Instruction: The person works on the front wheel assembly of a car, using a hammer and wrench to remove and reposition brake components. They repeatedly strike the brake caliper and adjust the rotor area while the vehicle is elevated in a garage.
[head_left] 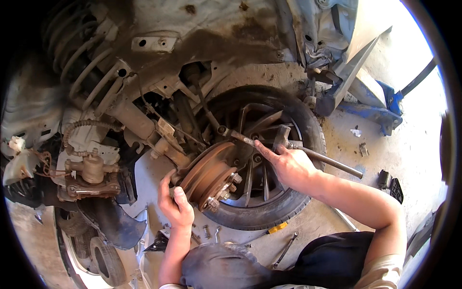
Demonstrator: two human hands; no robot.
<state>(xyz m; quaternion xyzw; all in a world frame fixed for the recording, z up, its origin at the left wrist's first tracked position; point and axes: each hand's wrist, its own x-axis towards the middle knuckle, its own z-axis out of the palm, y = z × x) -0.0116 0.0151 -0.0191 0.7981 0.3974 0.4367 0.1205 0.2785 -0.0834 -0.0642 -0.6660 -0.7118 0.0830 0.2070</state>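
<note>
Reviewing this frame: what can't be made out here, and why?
All in the head view:
Right hand: some curled fingers, covered by its own back and the hammer.
Brake disc: far face, turned away.
Wheel: part of it, hidden behind the disc.
Right sleeve: cut off by the lower edge.
White scrap: too small to identify.

From my remote station I log the brake disc [204,168] as rusty orange-brown, the hammer [332,162] dull grey, the tyre [310,125] black. I record blue on a metal support [373,113], yellow on a tool handle [277,228], and a pale floor [344,185] speckled dark. The strut tube [134,121] reads dusty grey-brown, the sleeve [385,273] beige.
</note>
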